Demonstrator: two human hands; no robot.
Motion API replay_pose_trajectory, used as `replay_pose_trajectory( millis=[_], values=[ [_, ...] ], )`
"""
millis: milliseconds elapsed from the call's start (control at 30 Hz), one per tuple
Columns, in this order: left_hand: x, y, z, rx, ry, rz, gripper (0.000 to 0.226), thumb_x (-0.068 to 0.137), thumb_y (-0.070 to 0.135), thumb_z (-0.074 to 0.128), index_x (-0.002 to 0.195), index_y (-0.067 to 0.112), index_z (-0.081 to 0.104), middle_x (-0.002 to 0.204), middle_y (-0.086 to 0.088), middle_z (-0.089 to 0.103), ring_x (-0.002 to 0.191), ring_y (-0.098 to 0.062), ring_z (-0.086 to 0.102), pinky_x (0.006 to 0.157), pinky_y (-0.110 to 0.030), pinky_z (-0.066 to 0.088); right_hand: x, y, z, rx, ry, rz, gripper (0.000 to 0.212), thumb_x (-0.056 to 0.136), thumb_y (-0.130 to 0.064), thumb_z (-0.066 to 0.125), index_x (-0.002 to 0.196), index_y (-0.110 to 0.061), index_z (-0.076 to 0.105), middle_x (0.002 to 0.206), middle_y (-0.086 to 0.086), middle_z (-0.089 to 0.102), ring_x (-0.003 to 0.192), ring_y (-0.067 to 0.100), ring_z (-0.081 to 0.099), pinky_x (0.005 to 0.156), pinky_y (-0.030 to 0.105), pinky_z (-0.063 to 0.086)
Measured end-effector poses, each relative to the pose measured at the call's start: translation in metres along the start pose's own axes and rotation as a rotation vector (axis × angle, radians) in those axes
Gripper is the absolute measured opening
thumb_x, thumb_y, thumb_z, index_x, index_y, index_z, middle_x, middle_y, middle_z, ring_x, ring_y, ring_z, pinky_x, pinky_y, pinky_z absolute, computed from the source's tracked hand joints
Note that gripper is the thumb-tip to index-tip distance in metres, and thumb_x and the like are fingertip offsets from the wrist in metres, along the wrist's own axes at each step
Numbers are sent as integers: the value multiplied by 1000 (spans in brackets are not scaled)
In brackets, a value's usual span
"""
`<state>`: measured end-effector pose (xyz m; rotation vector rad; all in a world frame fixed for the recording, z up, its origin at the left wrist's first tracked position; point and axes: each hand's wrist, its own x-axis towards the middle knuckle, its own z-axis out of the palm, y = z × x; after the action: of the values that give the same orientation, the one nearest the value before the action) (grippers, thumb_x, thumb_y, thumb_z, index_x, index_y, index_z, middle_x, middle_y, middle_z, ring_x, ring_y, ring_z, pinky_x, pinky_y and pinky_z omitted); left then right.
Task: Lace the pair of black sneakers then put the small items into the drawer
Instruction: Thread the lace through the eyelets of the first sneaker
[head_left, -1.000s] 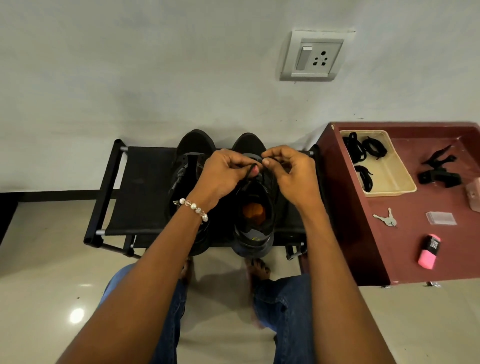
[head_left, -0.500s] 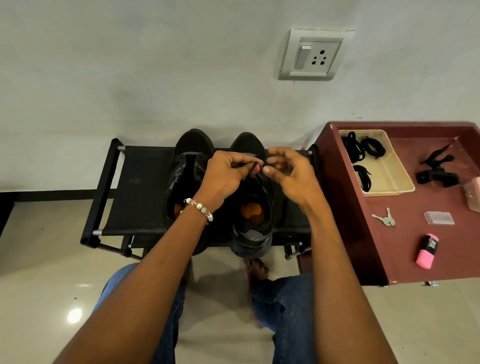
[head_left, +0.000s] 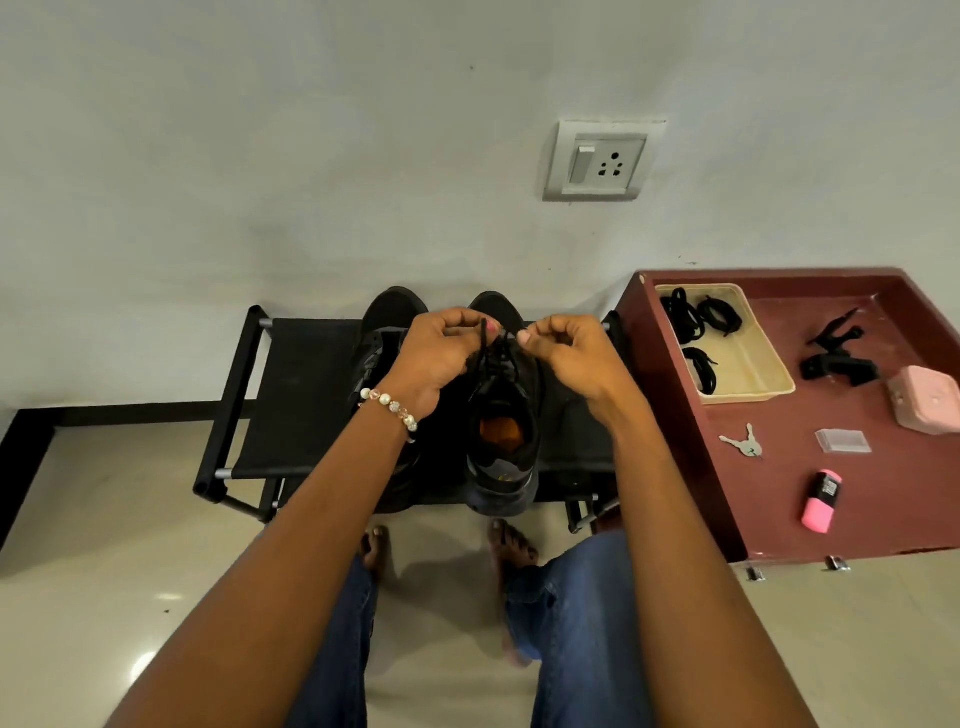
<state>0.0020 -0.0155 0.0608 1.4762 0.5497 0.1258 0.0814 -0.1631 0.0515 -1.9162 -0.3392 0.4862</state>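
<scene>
Two black sneakers stand side by side on a black shoe rack. The right sneaker shows an orange insole. The left sneaker is largely hidden behind my left forearm. My left hand and my right hand hover over the right sneaker's front, each pinching one end of its black lace. The two ends are pulled apart and upward. On the maroon cabinet top lie keys, a pink-and-black marker, a clear plastic piece and a pink box.
A cream tray on the cabinet holds several coiled black laces. Black clips lie beside it. The cabinet stands right of the rack. A wall socket sits above. My knees and bare feet are on the tiled floor below.
My hands have moved apart, drawing the two lace ends outward and upward from the right sneaker. The view has shifted slightly, and the pink box now shows at the right edge.
</scene>
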Motion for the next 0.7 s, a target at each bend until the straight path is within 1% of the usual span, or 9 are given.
replay_pose_trajectory(
  millis=[33,100,200,267,300,400,567,633,700],
  values=[
    [-1,7,0,18,24,-15,6,89,12,67,86,16,71,70,5,67,54,2,58,55,-15,49,-1,-10,-4,23,-17,17,13,89,-18,70,79,-10,72,68,-1,68,67,9,60,75,28,50],
    [-3,24,0,40,56,-16,9,88,13,68,82,18,73,71,5,66,51,0,52,58,-20,47,-6,-35,-12,30,-32,30,21,88,-16,71,75,1,71,65,8,67,62,15,59,75,31,52],
    [-12,55,3,37,71,42,1,83,13,74,84,13,75,72,-1,69,53,-4,52,55,-20,48,-15,-72,-20,-58,7,58,28,82,-18,77,76,8,71,61,11,66,49,11,55,56,21,48],
    [-19,75,6,82,96,98,9,80,16,77,87,10,76,83,-7,72,62,-9,57,58,-21,52,-22,-96,-26,-108,30,66,28,81,-18,79,79,9,71,62,9,67,44,8,53,43,15,39],
    [-22,86,7,101,112,127,11,80,17,78,88,10,76,86,-7,73,66,-12,60,61,-23,55,-26,-108,-30,-134,39,55,28,81,-18,79,80,8,71,64,9,69,45,8,53,39,14,35],
    [-30,115,10,99,153,170,15,80,15,78,91,6,76,85,-6,75,68,-13,65,69,-29,60,-39,-147,-40,-165,71,3,23,81,-17,77,85,5,73,72,10,72,50,10,56,43,14,36],
    [-56,163,13,68,168,255,5,82,9,75,85,6,74,78,-4,72,65,-13,66,61,-24,58,-60,-205,-60,-106,129,-86,16,84,-13,74,90,3,73,81,12,74,61,13,62,54,20,44],
    [-63,178,13,52,185,282,2,82,5,74,84,5,74,74,-3,71,60,-11,64,59,-25,58,-64,-219,-65,-87,146,-104,15,84,-13,74,91,0,74,80,10,74,65,14,64,63,27,47],
    [-74,197,14,46,191,325,2,82,5,75,83,5,74,72,-5,70,56,-13,62,60,-28,60,-73,-236,-72,-81,154,-147,12,83,-13,74,89,-2,75,78,9,74,64,14,65,65,30,49]
  ],
)
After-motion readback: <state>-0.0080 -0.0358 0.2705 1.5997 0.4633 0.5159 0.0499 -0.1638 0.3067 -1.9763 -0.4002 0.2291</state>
